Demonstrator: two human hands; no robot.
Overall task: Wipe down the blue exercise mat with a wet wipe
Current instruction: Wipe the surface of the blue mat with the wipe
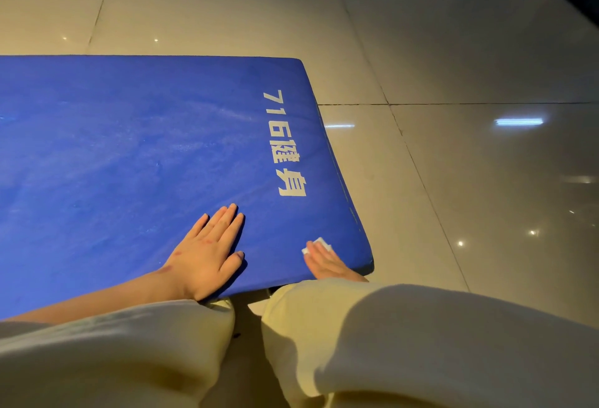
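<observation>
Blue exercise mat (129,148): padded, lies flat on the floor (453,50), running off the left edge of the view, with its right end and near right corner in sight. Surface shows pale scuffs and streaks.

White lettering (285,145): printed along the mat's right end, reads "716" followed by two characters.

Left hand (204,252): palm down on the mat near its front edge, fingers straight and slightly spread, holds nothing. Forearm bare.

Right hand (324,263): laid flat near the mat's near right corner, fingers straight and together, pressing the wet wipe against the mat. The wrist is hidden behind the knee.

Wet wipe (324,243): white, folded small, mostly covered by the right fingers, with its edges showing beyond the fingertips. It touches the mat just inside the corner.

Floor: large glossy beige tiles with dark grout lines and bright reflections of lamps.

Trousers (421,342): cream cloth over both knees, filling the bottom of the view, at the mat's front edge.
</observation>
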